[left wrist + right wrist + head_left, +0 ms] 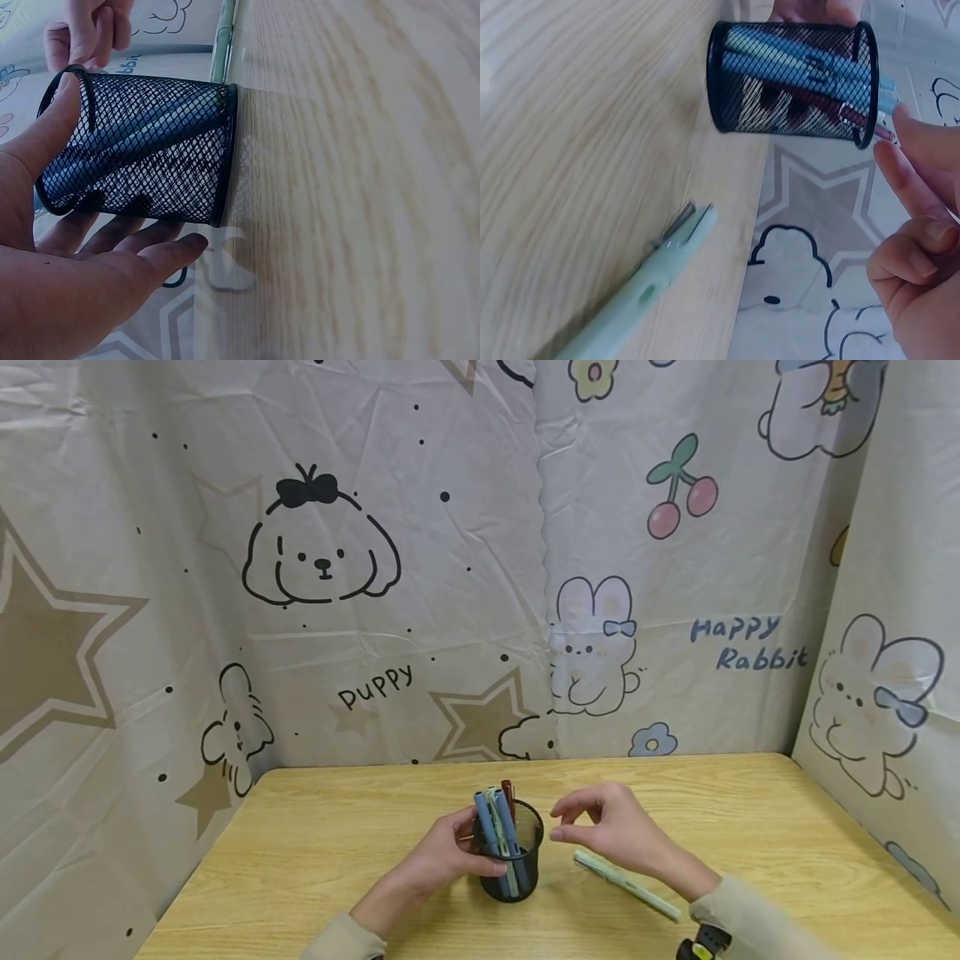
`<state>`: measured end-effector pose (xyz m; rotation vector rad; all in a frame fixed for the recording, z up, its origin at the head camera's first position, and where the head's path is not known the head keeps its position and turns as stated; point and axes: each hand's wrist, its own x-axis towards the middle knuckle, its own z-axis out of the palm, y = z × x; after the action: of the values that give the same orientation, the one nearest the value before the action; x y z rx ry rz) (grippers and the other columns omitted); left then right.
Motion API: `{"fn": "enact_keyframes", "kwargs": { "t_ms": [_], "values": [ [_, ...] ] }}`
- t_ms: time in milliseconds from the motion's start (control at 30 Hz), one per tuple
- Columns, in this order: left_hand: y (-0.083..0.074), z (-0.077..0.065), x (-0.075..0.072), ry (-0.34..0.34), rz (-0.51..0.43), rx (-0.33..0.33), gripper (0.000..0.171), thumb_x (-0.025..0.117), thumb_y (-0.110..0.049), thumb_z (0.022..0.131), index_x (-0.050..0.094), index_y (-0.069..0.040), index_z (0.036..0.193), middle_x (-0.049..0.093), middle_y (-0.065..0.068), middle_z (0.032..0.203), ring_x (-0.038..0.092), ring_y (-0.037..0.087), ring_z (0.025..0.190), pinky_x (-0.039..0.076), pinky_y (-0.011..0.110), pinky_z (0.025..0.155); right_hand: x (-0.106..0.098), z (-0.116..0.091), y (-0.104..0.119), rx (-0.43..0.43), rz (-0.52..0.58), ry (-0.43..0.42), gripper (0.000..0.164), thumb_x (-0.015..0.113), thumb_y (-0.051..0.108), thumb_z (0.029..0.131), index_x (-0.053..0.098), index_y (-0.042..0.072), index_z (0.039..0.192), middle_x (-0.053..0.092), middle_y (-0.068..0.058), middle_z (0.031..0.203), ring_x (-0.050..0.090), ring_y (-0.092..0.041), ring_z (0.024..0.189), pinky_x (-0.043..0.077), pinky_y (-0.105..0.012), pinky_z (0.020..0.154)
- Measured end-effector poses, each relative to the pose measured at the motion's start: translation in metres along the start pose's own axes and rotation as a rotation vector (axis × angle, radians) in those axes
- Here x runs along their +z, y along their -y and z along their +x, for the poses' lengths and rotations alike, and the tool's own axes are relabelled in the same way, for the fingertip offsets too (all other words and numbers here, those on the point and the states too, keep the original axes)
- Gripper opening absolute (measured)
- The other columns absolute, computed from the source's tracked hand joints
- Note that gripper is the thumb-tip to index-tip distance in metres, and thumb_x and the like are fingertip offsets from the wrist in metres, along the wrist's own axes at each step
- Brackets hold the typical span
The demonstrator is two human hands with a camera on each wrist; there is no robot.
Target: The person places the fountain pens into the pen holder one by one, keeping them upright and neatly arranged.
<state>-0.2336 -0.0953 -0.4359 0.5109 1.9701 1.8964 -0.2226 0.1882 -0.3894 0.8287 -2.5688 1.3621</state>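
My left hand (438, 864) grips a black mesh pen holder (529, 864), which stands upright on the table. In the left wrist view the thumb lies near its rim and the other fingers run along its far side. Blue pens (483, 817), a pale green pen (498, 817) and a dark red pen (507, 791) lean inside the holder. My right hand (618, 828) hovers just right of the rim with bent fingers, holding nothing. Below it a light green pen (627, 885) with a clip lies on the table; the clip shows in the right wrist view.
The wooden table (337, 827) has a light yellow grain. Behind it and at both sides hangs a pale cloth (465, 627) printed with cartoon animals and stars. A black watch (703, 943) is on the right wrist.
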Motion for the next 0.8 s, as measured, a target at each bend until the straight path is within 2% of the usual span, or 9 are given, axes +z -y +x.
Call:
{"fn": "enact_keyframes", "kwargs": {
  "t_ms": [533,800],
  "values": [
    [-0.001,0.001,-0.001,-0.002,-0.01,-0.02,0.085,0.089,0.004,0.081,0.047,-0.002,0.156,0.065,0.012,0.135,0.063,0.032,0.124,0.052,0.045,0.106,-0.021,-0.018,-0.018,0.075,-0.08,0.129,0.023,0.09,0.02,0.086,0.082,0.01,0.106,0.073,0.012,0.081,0.022,-0.006,0.054,0.02,-0.028,0.051],
    [-0.002,0.0,0.0,-0.008,-0.003,-0.027,0.087,0.089,0.004,0.08,0.046,0.0,0.156,0.064,0.013,0.136,0.062,0.033,0.125,0.051,0.046,0.107,-0.031,-0.027,-0.031,0.07,-0.114,0.209,0.031,0.091,0.02,0.084,0.081,0.005,0.109,0.072,0.013,0.08,0.031,-0.004,0.053,0.027,-0.021,0.051]
  ]
}}
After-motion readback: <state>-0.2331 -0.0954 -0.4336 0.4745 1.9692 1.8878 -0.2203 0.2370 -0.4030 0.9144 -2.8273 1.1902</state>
